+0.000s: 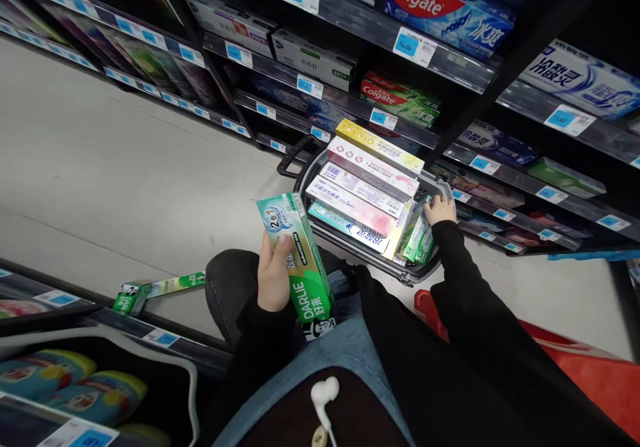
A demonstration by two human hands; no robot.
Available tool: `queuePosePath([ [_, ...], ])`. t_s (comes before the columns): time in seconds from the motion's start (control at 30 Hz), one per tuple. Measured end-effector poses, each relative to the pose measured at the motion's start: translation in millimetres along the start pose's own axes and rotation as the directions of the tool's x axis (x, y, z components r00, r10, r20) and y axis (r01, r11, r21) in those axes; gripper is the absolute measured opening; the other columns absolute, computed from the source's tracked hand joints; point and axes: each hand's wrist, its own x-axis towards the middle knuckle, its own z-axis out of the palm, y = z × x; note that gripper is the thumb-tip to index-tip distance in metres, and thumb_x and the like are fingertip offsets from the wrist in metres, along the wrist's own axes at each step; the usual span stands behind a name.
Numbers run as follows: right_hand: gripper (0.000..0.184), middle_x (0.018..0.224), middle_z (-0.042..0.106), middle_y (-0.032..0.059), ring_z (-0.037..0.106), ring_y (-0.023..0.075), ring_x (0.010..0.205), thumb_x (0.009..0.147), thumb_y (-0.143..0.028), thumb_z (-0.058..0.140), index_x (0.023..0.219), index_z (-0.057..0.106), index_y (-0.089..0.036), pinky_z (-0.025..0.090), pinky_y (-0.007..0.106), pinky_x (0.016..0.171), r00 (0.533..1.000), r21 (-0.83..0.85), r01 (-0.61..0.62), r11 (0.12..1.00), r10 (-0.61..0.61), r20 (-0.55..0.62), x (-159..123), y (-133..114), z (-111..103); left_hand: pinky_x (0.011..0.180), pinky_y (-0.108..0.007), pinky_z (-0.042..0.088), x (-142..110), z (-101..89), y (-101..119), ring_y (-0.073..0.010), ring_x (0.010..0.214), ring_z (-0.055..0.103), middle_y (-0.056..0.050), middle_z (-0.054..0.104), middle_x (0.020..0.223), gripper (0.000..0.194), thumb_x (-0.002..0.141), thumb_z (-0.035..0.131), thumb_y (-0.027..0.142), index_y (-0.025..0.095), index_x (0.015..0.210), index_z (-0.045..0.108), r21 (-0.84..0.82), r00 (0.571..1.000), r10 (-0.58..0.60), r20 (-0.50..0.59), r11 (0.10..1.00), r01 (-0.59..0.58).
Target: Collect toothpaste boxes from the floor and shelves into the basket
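Note:
My left hand is closed around a green and gold Darlie toothpaste box, held tilted over my lap. The right hand reaches into the right end of a dark basket on the floor. Its fingers are on a green toothpaste box there, which leans against the basket's side. Beside that box, several toothpaste boxes lie in a row: a yellow one, a pink one, white ones and a teal one.
Shelves of toothpaste boxes with price tags rise in front. Green boxes lie at the lower left shelf's edge. A red object stands at my right. Grey floor stretches left. A white earphone hangs at my chest.

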Motion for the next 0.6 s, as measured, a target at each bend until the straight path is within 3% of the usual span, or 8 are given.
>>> queuePosePath([
  [0.17, 0.049, 0.124, 0.052, 0.0228, 0.044, 0.0326, 0.116, 0.091, -0.042, 0.041, 0.122, 0.052, -0.005, 0.031, 0.044, 0.101, 0.999, 0.126, -0.043, 0.991, 0.042, 0.013, 3.1, 1.4, -9.1, 0.087, -0.036, 0.056, 2.5, 0.7, -3.3, -0.025, 0.094, 0.068, -0.008, 0.07, 0.107, 0.069, 0.072, 0.069, 0.059, 0.019, 0.126, 0.057, 0.024, 1.0, 0.026, -0.005, 0.999, -0.026],
  [0.23, 0.049, 0.131, 0.048, 0.0217, 0.04, 0.034, 0.123, 0.09, -0.042, 0.043, 0.125, 0.051, -0.009, 0.03, 0.05, 0.103, 0.991, 0.225, -0.087, 0.971, 0.107, -0.075, -5.7, -3.9, -25.8, 0.085, -0.036, 0.056, 3.9, 1.3, -3.7, -0.0245, 0.092, 0.068, -0.008, 0.07, 0.105, 0.067, 0.073, 0.068, 0.059, 0.019, 0.125, 0.057, 0.04, 1.0, 0.029, -0.004, 0.999, -0.028],
  [0.3, 0.047, 0.128, 0.05, 0.0199, 0.046, 0.0324, 0.118, 0.09, -0.046, 0.043, 0.121, 0.053, -0.012, 0.034, 0.052, 0.1, 0.979, 0.429, -0.07, 0.9, 0.144, -0.142, -27.3, -14.5, -51.7, 0.084, -0.035, 0.056, 4.0, 5.8, -2.7, -0.024, 0.093, 0.067, -0.007, 0.07, 0.104, 0.062, 0.075, 0.067, 0.058, 0.019, 0.122, 0.058, 0.065, 0.999, 0.041, 0.006, 0.997, -0.041],
  [0.33, 0.048, 0.12, 0.055, 0.0185, 0.053, 0.0298, 0.109, 0.09, -0.05, 0.042, 0.117, 0.055, -0.013, 0.04, 0.05, 0.096, 0.986, 0.568, -0.017, 0.823, 0.106, -0.125, -43.8, -22.2, -67.0, 0.083, -0.034, 0.055, 3.3, 11.0, -1.9, -0.0237, 0.094, 0.067, -0.007, 0.069, 0.104, 0.058, 0.076, 0.066, 0.057, 0.019, 0.119, 0.059, 0.084, 0.998, 0.052, 0.027, 0.995, -0.054],
  [0.4, 0.054, 0.097, 0.062, 0.0118, 0.061, 0.0224, 0.081, 0.09, -0.061, 0.035, 0.111, 0.055, -0.016, 0.051, 0.042, 0.079, 0.978, 0.846, 0.131, 0.517, -0.206, -0.026, -86.7, -41.5, -98.7, 0.083, -0.032, 0.055, -0.3, 28.9, -0.2, -0.023, 0.096, 0.066, -0.007, 0.068, 0.105, 0.052, 0.078, 0.065, 0.054, 0.019, 0.116, 0.059, 0.119, 0.99, 0.08, 0.118, 0.989, -0.094],
  [0.47, 0.062, 0.093, 0.063, 0.0084, 0.062, 0.0184, 0.069, 0.088, -0.069, 0.034, 0.12, 0.05, -0.018, 0.054, 0.036, 0.066, 0.877, 0.965, 0.178, 0.192, -0.477, -0.066, -135.5, -61.6, -126.6, 0.085, -0.033, 0.054, -6.8, 56.5, -0.1, -0.0227, 0.099, 0.065, -0.008, 0.066, 0.11, 0.051, 0.082, 0.062, 0.052, 0.019, 0.12, 0.055, 0.122, 0.962, 0.114, 0.248, 0.981, -0.148],
  [0.5, 0.063, 0.097, 0.063, 0.0084, 0.062, 0.0175, 0.069, 0.087, -0.068, 0.04, 0.126, 0.046, -0.019, 0.054, 0.033, 0.064, 0.856, 0.97, 0.197, 0.143, -0.507, -0.099, -158.3, -69.4, -137.4, 0.087, -0.034, 0.053, -11.0, 72.6, -1.0, -0.0227, 0.101, 0.064, -0.008, 0.065, 0.113, 0.051, 0.084, 0.059, 0.052, 0.02, 0.123, 0.052, 0.109, 0.941, 0.134, 0.31, 0.978, -0.176],
  [0.6, 0.054, 0.104, 0.065, 0.0092, 0.064, 0.0188, 0.08, 0.087, -0.052, 0.055, 0.131, 0.045, -0.02, 0.055, 0.032, 0.071, 0.938, 0.906, 0.277, 0.319, -0.293, -0.184, -205.3, -72.9, -152.1, 0.099, -0.038, 0.048, -25.6, 118.5, -7.4, -0.024, 0.112, 0.059, -0.012, 0.06, 0.124, 0.054, 0.089, 0.052, 0.052, 0.019, 0.131, 0.044, 0.055, 0.856, 0.183, 0.484, 0.97, -0.239],
])
